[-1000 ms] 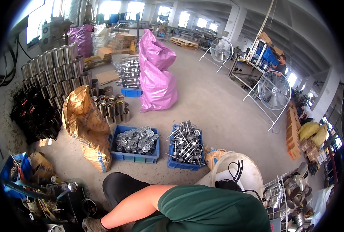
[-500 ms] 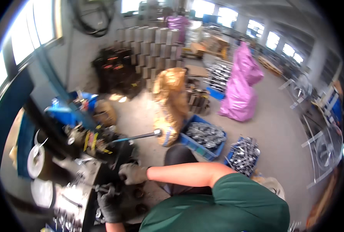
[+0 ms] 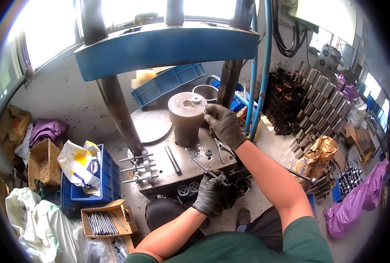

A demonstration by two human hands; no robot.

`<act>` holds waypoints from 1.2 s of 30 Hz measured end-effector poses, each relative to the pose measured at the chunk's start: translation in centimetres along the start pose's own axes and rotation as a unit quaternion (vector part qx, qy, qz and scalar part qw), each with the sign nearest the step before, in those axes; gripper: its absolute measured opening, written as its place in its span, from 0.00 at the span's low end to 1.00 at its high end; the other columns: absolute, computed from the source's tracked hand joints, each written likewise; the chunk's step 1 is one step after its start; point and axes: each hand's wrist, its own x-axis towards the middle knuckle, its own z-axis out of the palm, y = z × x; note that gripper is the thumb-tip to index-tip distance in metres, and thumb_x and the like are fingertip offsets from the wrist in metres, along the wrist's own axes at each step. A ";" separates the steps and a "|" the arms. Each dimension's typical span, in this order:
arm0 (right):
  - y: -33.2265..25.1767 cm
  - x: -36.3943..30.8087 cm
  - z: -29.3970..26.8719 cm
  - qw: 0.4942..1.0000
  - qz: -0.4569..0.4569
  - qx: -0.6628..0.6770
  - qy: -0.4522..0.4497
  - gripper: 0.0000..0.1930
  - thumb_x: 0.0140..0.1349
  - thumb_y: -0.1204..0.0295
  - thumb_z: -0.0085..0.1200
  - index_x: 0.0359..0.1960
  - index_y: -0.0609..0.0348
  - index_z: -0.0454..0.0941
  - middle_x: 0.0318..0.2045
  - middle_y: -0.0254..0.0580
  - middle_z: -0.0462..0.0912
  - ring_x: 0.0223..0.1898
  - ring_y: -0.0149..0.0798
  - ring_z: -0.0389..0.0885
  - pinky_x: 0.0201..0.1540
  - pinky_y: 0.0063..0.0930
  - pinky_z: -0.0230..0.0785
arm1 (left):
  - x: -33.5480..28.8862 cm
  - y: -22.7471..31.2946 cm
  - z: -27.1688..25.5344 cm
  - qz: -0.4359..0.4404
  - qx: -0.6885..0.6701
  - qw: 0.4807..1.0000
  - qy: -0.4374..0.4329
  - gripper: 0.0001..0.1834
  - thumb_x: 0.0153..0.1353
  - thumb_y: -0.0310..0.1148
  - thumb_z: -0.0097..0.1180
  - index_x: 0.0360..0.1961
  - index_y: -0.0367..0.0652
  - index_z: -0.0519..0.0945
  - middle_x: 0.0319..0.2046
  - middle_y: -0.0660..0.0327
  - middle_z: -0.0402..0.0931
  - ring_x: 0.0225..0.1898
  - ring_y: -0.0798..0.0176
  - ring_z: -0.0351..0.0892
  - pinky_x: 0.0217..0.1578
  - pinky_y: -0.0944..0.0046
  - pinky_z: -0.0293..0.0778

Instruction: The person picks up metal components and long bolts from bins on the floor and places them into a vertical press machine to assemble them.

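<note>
Metal shaft (image 3: 201,166) clutched in the left hand's (image 3: 207,195) curled fingers; at twelve o'clock from there, the right hand (image 3: 225,126) has risen to the cylinder (image 3: 186,127), grip unclear, bringing work upward; more shafts (image 3: 147,167) at ten.

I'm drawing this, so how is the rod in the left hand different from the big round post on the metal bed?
The rod is thin; the post is thick. The rod slants; the post stands upright. The rod is held in the left hand; the post rests on the metal bed. Both look like metal.
</note>
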 end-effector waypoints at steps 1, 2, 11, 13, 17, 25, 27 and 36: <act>-0.2 1.8 1.2 0.998 -0.018 -0.054 0.012 0.12 0.65 0.73 0.65 0.49 0.62 0.85 0.42 0.49 0.89 0.42 0.42 0.87 0.50 0.31 0.79 | 0.2 -0.2 -0.4 -0.006 -0.018 1.000 -0.021 0.18 0.64 0.26 0.64 0.52 0.44 0.72 0.42 0.62 0.77 0.43 0.61 0.78 0.47 0.56 0.80; -0.2 3.5 2.0 0.993 -0.033 -0.112 0.028 0.12 0.65 0.72 0.64 0.49 0.61 0.85 0.44 0.52 0.88 0.45 0.48 0.88 0.53 0.33 0.79 | 0.3 -0.6 -0.1 0.007 -0.028 0.999 -0.013 0.18 0.64 0.27 0.64 0.52 0.45 0.71 0.41 0.62 0.76 0.42 0.61 0.78 0.47 0.56 0.79; -0.1 8.2 4.5 0.934 0.064 -0.350 -0.006 0.16 0.69 0.63 0.60 0.54 0.52 0.87 0.50 0.46 0.89 0.48 0.49 0.88 0.57 0.41 0.79 | -0.5 0.4 0.1 -0.006 -0.022 1.000 0.009 0.16 0.66 0.26 0.63 0.51 0.45 0.73 0.41 0.62 0.76 0.42 0.61 0.78 0.46 0.56 0.79; 0.1 8.5 4.6 0.938 0.111 -0.328 -0.009 0.15 0.69 0.63 0.59 0.54 0.52 0.87 0.49 0.48 0.89 0.48 0.49 0.88 0.57 0.41 0.79 | -0.6 0.5 0.2 -0.011 -0.016 0.999 0.031 0.15 0.66 0.25 0.62 0.51 0.44 0.73 0.41 0.62 0.77 0.42 0.61 0.78 0.46 0.56 0.79; -0.3 8.1 4.6 0.926 0.087 -0.367 0.003 0.16 0.70 0.63 0.58 0.55 0.51 0.87 0.49 0.50 0.88 0.48 0.50 0.88 0.57 0.41 0.79 | -1.2 1.0 1.1 -0.005 0.001 0.998 0.064 0.15 0.65 0.23 0.61 0.51 0.45 0.73 0.40 0.62 0.77 0.42 0.60 0.78 0.47 0.56 0.79; -1.5 3.7 0.5 0.975 -0.043 -0.216 0.020 0.18 0.62 0.70 0.61 0.53 0.62 0.84 0.45 0.58 0.88 0.49 0.55 0.87 0.58 0.41 0.78 | -0.5 3.0 0.9 0.120 0.048 0.992 -0.009 0.26 0.64 0.28 0.67 0.62 0.46 0.73 0.49 0.61 0.78 0.51 0.58 0.81 0.56 0.52 0.80; -4.0 -0.3 -3.0 0.978 -0.062 -0.197 -0.030 0.15 0.65 0.71 0.61 0.51 0.65 0.85 0.46 0.56 0.89 0.46 0.47 0.90 0.53 0.35 0.82 | 0.8 5.8 1.9 0.190 0.228 0.955 -0.031 0.30 0.67 0.29 0.67 0.68 0.46 0.70 0.54 0.61 0.77 0.54 0.60 0.81 0.56 0.56 0.81; -11.0 -15.2 -21.6 0.831 -0.072 -0.520 -0.184 0.09 0.63 0.65 0.57 0.38 0.56 0.82 0.35 0.45 0.83 0.40 0.51 0.84 0.45 0.47 0.79 | 14.6 23.0 9.1 0.287 0.212 0.915 -0.191 0.16 0.68 0.17 0.56 0.56 0.38 0.79 0.52 0.52 0.80 0.58 0.50 0.82 0.59 0.55 0.84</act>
